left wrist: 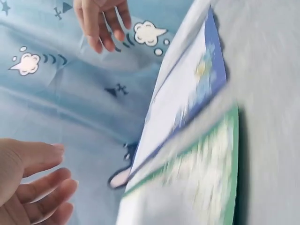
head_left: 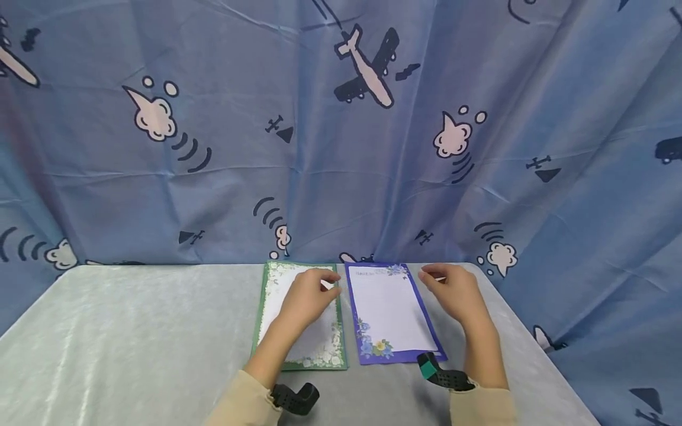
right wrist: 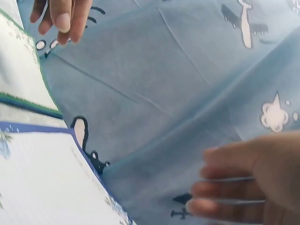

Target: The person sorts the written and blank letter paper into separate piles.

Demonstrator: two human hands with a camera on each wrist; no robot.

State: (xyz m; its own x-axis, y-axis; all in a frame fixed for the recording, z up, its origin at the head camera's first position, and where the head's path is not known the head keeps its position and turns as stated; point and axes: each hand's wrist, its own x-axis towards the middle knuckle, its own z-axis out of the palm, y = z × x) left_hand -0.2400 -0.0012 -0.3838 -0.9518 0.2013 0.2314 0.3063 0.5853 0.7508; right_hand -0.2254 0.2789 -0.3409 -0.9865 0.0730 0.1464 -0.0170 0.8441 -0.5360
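Observation:
Two bordered sheets lie side by side on the table. The left one, a green-edged floral sheet [head_left: 269, 302], looks like a stack of several papers. To its right is a purple-edged sheet [head_left: 391, 307] with blue and yellow flowers and faint writing along its top. My left hand [head_left: 311, 296] hovers over the green-edged sheet, fingers loosely bent and nothing between them. Beyond the right edge of the purple-edged sheet, my right hand [head_left: 450, 290] is raised, its fingers relaxed and holding nothing. Both hands also show in the left wrist view, clear of the papers.
A pale cloth covers the table [head_left: 149, 331]. Behind it hangs a blue curtain [head_left: 229, 148] printed with planes and clouds, meeting the table's back edge near the tops of the sheets. Black bands [head_left: 295, 399] circle both wrists.

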